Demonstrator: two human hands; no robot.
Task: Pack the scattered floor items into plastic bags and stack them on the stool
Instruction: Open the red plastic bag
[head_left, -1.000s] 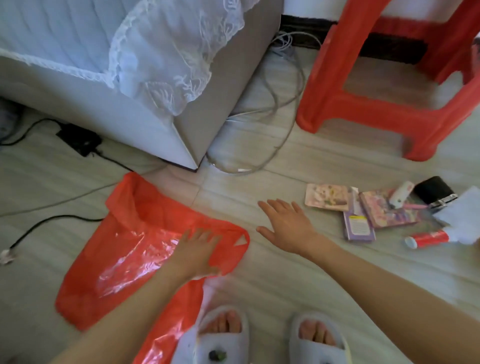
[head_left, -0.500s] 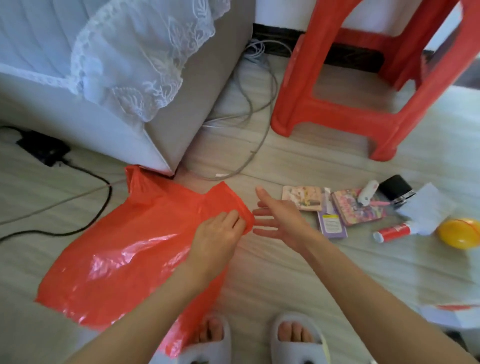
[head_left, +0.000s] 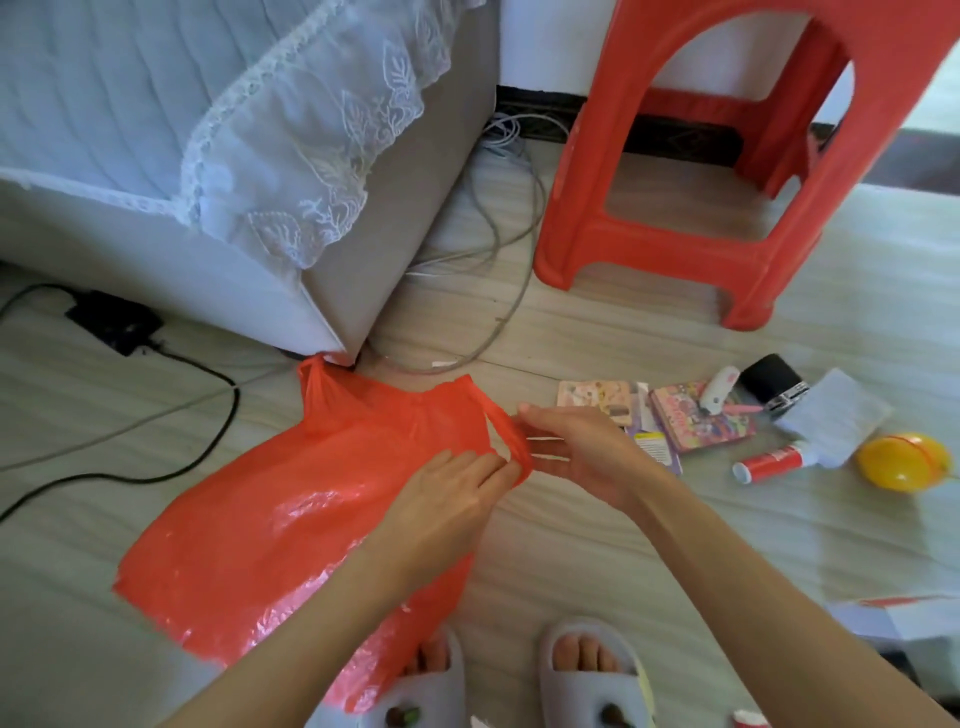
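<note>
A red plastic bag (head_left: 291, 519) lies mostly flat on the floor, its near handle lifted. My left hand (head_left: 452, 488) pinches that handle at the bag's mouth. My right hand (head_left: 576, 452) has its fingers on the same handle from the right side. To the right lie the scattered items: a pink card pack (head_left: 597, 397), a purple card (head_left: 657, 441), a pink booklet (head_left: 701, 423), a white small device (head_left: 719, 387), a black box (head_left: 771, 382), a red tube (head_left: 774, 462), a white cloth (head_left: 831, 415) and a yellow ball (head_left: 901, 462). The red stool (head_left: 670, 260) stands behind them.
A bed with a lace-edged cover (head_left: 260, 156) fills the upper left. Cables (head_left: 498, 291) loop between bed and stool, and a black adapter (head_left: 117, 322) with its cord lies at the left. My slippered feet (head_left: 592, 670) stand below the bag. A white and red box edge (head_left: 904, 618) shows at right.
My left hand gathered the bag's handle off the floor and lifted it. My right hand came from the bare floor to the handle and took hold of it.
</note>
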